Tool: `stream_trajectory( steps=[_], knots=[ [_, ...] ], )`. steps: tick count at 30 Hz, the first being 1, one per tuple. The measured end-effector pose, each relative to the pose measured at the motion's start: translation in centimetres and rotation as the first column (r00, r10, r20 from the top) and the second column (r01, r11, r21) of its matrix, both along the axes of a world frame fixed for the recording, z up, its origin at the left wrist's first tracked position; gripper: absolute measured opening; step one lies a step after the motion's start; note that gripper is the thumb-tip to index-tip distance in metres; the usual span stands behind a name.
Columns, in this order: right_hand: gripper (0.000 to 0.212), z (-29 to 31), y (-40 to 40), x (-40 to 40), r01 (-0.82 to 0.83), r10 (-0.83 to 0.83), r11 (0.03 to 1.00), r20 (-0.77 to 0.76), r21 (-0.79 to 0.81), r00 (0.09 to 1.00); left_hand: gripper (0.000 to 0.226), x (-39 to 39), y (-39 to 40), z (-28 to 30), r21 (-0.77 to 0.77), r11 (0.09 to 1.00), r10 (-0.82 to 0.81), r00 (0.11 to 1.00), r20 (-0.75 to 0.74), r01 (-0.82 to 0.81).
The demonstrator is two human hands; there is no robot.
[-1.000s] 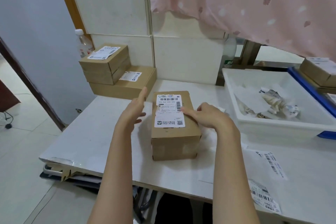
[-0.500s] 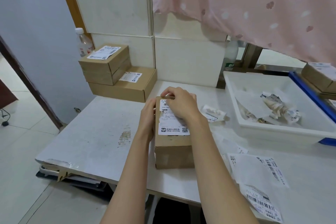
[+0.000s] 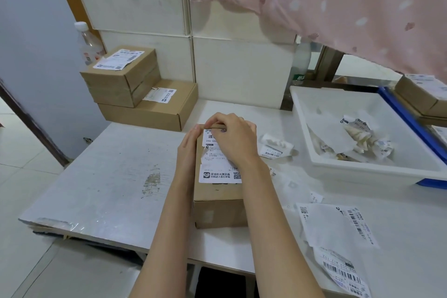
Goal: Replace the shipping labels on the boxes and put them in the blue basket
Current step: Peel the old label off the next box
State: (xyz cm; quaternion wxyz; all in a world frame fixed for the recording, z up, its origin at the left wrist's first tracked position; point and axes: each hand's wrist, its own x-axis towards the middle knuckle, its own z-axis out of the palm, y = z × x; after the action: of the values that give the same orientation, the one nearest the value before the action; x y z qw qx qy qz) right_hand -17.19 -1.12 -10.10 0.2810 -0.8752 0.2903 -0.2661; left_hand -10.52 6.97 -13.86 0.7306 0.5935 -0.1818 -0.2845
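Note:
A brown cardboard box (image 3: 219, 210) stands in the middle of the white table (image 3: 101, 189). On its top is a white shipping label (image 3: 219, 174) with a torn left edge. My left hand (image 3: 188, 150) lies flat against the box's left side with straight fingers. My right hand (image 3: 234, 140) curls over the far end of the box, fingertips at the label's far edge. The blue basket (image 3: 411, 123) shows at the right edge with a labelled box (image 3: 420, 97) in it.
Two labelled boxes (image 3: 125, 75) (image 3: 154, 111) are stacked at the back left beside a water bottle (image 3: 88, 43). A white tray (image 3: 362, 169) of crumpled labels sits at the right. Loose labels (image 3: 338, 225) and a crumpled scrap (image 3: 275, 145) lie near the tray. A pink curtain (image 3: 338, 2) hangs above.
Both hands came in from beside the box: the left went flat to its left side, the right moved up over the label's far end. The label's left edge now shows a tear.

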Motion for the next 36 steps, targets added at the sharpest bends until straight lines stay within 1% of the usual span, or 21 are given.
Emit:
stream_trajectory(
  steps=[4,8,9,13,18,21,23,26,27,29,31,34,36],
  knots=[
    [0.029,0.0,0.0,0.2,0.022,-0.023,1.000,-0.033,-0.020,0.999,0.026,-0.3,0.0,0.1,-0.028,0.999,0.019,1.000,-0.008,-0.019],
    [0.029,0.2,0.2,0.1,0.026,-0.026,1.000,-0.046,0.001,0.999,0.029,-0.3,-0.1,0.1,-0.024,0.998,0.052,0.998,0.038,-0.051],
    [0.028,0.3,0.3,0.1,0.027,-0.027,1.000,-0.052,-0.001,0.998,0.029,-0.3,-0.1,0.1,-0.021,0.998,0.057,0.997,0.046,-0.056],
    [0.013,0.5,0.4,0.2,0.037,-0.038,0.999,-0.085,-0.014,0.996,0.029,-0.2,-0.1,0.1,-0.039,0.998,0.056,0.998,-0.005,-0.056],
    [0.012,0.6,0.4,0.1,0.026,-0.028,1.000,-0.128,-0.014,0.991,0.033,-0.1,-0.1,0.0,-0.037,0.998,0.048,0.999,-0.001,-0.048],
    [0.009,0.7,0.2,0.0,0.000,0.001,1.000,-0.138,0.011,0.990,0.029,0.0,-0.2,-0.1,-0.026,0.999,0.049,0.999,0.010,-0.048],
    [0.011,0.8,0.2,0.0,-0.005,0.009,0.999,-0.106,0.032,0.994,0.025,-0.1,-0.2,0.0,-0.013,0.998,0.056,0.998,0.023,-0.055],
    [0.021,0.8,0.3,-0.3,-0.013,0.016,0.998,-0.047,0.058,0.999,0.024,-0.1,-0.2,-0.1,-0.009,0.998,0.065,0.998,0.002,-0.065],
    [0.021,0.7,0.3,-0.3,-0.020,0.022,0.999,-0.056,0.042,0.998,0.023,-0.1,-0.2,-0.1,-0.008,0.998,0.067,0.998,-0.001,-0.067],
    [0.012,0.6,0.4,-0.3,-0.028,0.028,1.000,-0.094,0.001,0.995,0.023,0.0,-0.3,-0.1,-0.005,0.997,0.075,0.997,0.005,-0.075],
    [0.007,0.6,0.3,-0.3,-0.031,0.031,1.000,-0.112,0.005,0.993,0.029,0.1,-0.4,-0.2,0.010,0.997,0.077,0.997,0.026,-0.077],
    [0.011,0.8,0.2,-0.4,-0.044,0.046,0.999,-0.104,0.027,0.993,0.039,0.0,-0.4,-0.3,0.018,0.996,0.086,0.996,0.005,-0.086],
    [0.017,1.1,0.2,-0.5,-0.051,0.059,0.995,-0.098,0.083,0.993,0.038,0.0,-0.4,-0.3,0.026,0.996,0.082,0.997,0.003,-0.082]
  ],
)
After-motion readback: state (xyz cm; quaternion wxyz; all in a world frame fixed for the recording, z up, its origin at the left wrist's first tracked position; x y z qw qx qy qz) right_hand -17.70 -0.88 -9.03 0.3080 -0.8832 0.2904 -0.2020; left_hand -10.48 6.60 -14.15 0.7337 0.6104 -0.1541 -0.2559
